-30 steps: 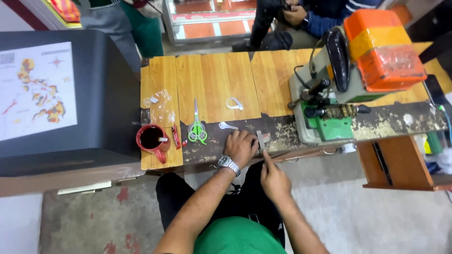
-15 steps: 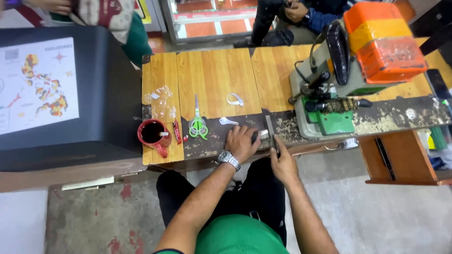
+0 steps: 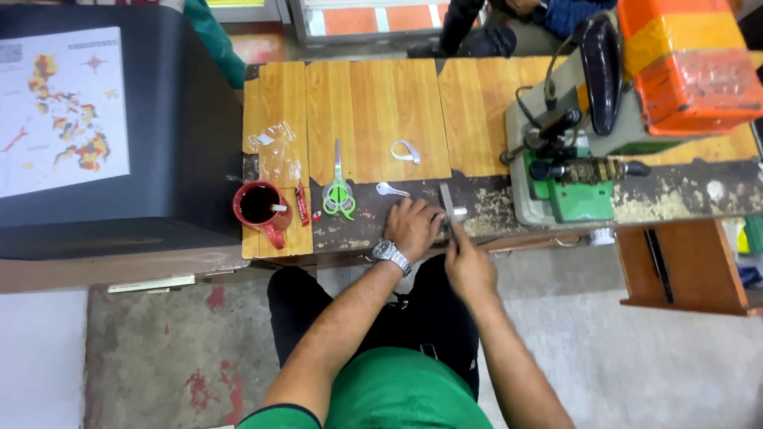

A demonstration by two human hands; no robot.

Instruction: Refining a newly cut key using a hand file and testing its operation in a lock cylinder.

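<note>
Flat metal file (image 3: pixel 446 208), a narrow grey strip, lies on the worn dark front edge of the tabletop (image 3: pixel 373 103), its near end gripped in the right hand (image 3: pixel 469 266). The left hand (image 3: pixel 412 226), with a metal wristwatch, rests curled at 9 o'clock of the strip, fingers pressing something small against it; what it is cannot be made out. At 10 o'clock of the left hand lies a small silver key (image 3: pixel 391 190), then green-handled scissors (image 3: pixel 338 191) and a red mug (image 3: pixel 261 208) holding dark liquid. Beyond lie varnished wooden planks with a crumpled clear plastic bag (image 3: pixel 274 151) and a bent metal strip (image 3: pixel 405 151). At 2 o'clock stands a green key-cutting machine (image 3: pixel 572 179) amid pale filings.
</note>
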